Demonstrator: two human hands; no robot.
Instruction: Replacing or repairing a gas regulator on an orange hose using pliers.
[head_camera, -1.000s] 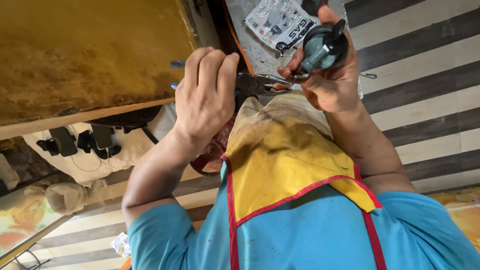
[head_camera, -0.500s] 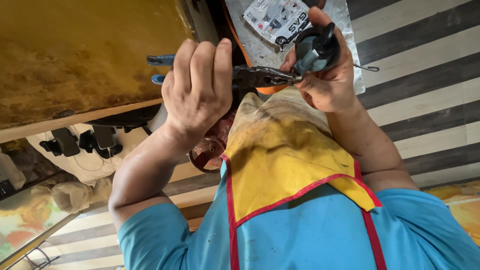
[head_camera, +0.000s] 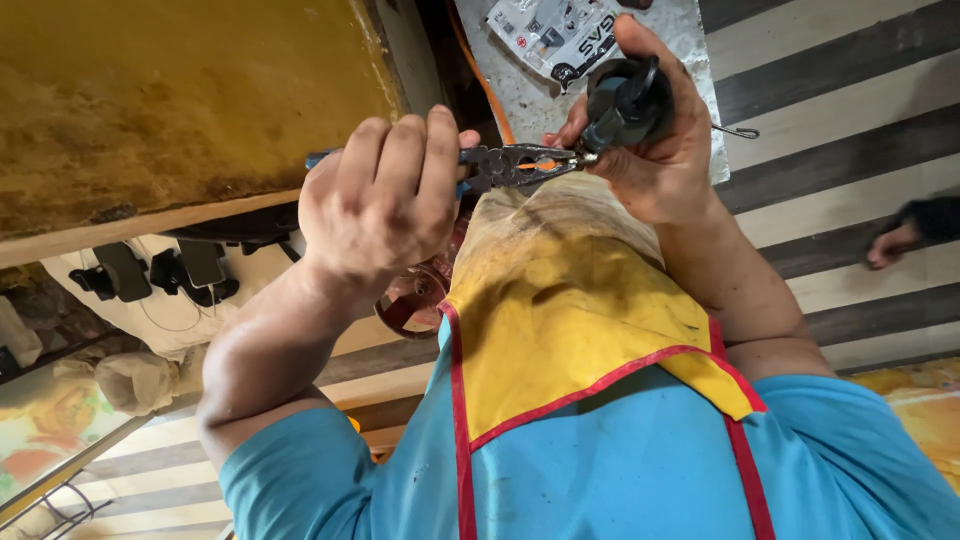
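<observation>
Now left hand (head_camera: 380, 205) squeezes pliers (head_camera: 515, 165), tips touching right-held black part (head_camera: 620, 100).

— Pliers (head_camera: 515, 165)? One pair. Dark round parts (head_camera: 620, 100)? One.
— Hands? Two up close — left (head_camera: 385, 205), right (head_camera: 655, 150) — plus a third (head_camera: 890, 245) farther off. Printed packets (head_camera: 555, 35)? One.

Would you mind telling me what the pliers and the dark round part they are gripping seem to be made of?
The pliers look like dark, dull steel, worn and greasy, with blue handle sleeves that are probably plastic or rubber, mostly hidden in the left hand. The round part in the right hand looks like black moulded plastic with a soft sheen, though painted metal is possible.
</observation>
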